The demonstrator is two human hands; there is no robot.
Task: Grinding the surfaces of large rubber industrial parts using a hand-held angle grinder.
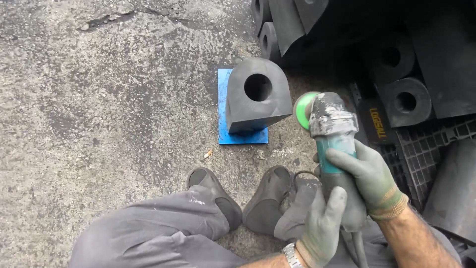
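Both my gloved hands hold a teal and grey angle grinder (331,130) with a green disc at its front. My right hand (369,177) wraps the body from the right side. My left hand (321,223) grips the rear handle lower down. The disc sits just right of a dark grey rubber block (258,97) with a round hole through it, apart from it. That block stands on a blue pad (224,116) on the concrete floor.
My grey shoes (245,196) and grey trouser legs are in front of the block. More dark rubber blocks with holes (404,99) are stacked at the upper right, beside a black plastic crate (426,149). Rough concrete (99,99) spreads to the left.
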